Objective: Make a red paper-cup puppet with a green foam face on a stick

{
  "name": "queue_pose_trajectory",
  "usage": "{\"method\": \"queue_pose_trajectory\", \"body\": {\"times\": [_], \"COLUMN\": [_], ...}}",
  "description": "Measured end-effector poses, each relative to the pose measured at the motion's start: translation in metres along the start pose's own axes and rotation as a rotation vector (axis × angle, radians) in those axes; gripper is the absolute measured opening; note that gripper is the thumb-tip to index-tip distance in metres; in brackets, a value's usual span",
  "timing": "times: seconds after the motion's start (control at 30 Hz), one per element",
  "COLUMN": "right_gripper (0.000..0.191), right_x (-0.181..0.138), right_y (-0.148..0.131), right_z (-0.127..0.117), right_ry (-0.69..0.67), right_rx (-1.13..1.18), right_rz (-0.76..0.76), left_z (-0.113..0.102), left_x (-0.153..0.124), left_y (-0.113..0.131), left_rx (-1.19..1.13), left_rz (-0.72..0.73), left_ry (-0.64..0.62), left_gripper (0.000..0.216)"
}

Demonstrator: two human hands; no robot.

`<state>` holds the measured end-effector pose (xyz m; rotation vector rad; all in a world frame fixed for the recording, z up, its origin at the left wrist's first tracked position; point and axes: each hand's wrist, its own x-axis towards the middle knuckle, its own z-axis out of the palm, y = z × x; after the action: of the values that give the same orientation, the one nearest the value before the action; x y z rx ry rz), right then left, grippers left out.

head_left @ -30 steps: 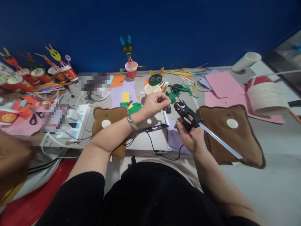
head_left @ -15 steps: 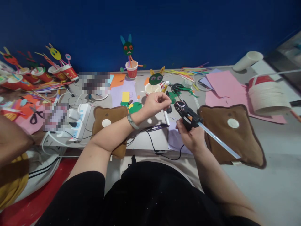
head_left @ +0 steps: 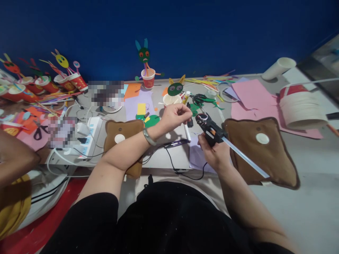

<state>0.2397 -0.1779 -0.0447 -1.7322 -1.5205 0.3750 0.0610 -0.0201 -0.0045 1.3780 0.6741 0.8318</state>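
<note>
Glue gun [head_left: 212, 131] sits in the right hand [head_left: 216, 153].

A cup puppet [head_left: 147, 78] stands at the back edge of the surface [head_left: 156, 158], another cup [head_left: 171, 100] nearer me, behind my left hand [head_left: 176, 116]. Right of my glue gun [head_left: 212, 132], a cushion [head_left: 261, 155] crosses the front edge; far left, scissors [head_left: 39, 132] apparently lie on paper [head_left: 29, 140].

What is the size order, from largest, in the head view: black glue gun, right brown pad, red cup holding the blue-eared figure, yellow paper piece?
1. Right brown pad
2. Black glue gun
3. Red cup
4. Yellow paper piece

The cup stands farther from the camera, so its real size is less sure.
</note>
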Motion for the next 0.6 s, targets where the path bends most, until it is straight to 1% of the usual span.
{"method": "queue_pose_trajectory", "body": {"times": [0.13, 0.4, 0.53, 0.6], "right_gripper": [0.059, 0.062, 0.055, 0.050], "right_x": [-0.0004, 0.0018, 0.0003, -0.0002], "right_y": [0.0001, -0.0026, -0.0004, 0.0029], "right_z": [0.0003, -0.0016, -0.0002, -0.0014], "right_ry": [0.027, 0.007, -0.016, -0.001], "right_rx": [-0.021, -0.042, -0.063, -0.094], "right_rz": [-0.014, -0.015, -0.002, 0.006], "left_z": [-0.0008, -0.0006, -0.0002, -0.0005], "left_x": [-0.0008, -0.0010, -0.0014, -0.0014], "left_y": [0.0017, 0.0026, 0.0030, 0.0039], "left_rx": [0.001, -0.011, -0.011, -0.012], "left_rz": [-0.009, -0.004, -0.011, -0.021], "left_ry": [0.008, 0.018, 0.022, 0.037], "left_gripper": [0.023, 0.024, 0.026, 0.026]}}
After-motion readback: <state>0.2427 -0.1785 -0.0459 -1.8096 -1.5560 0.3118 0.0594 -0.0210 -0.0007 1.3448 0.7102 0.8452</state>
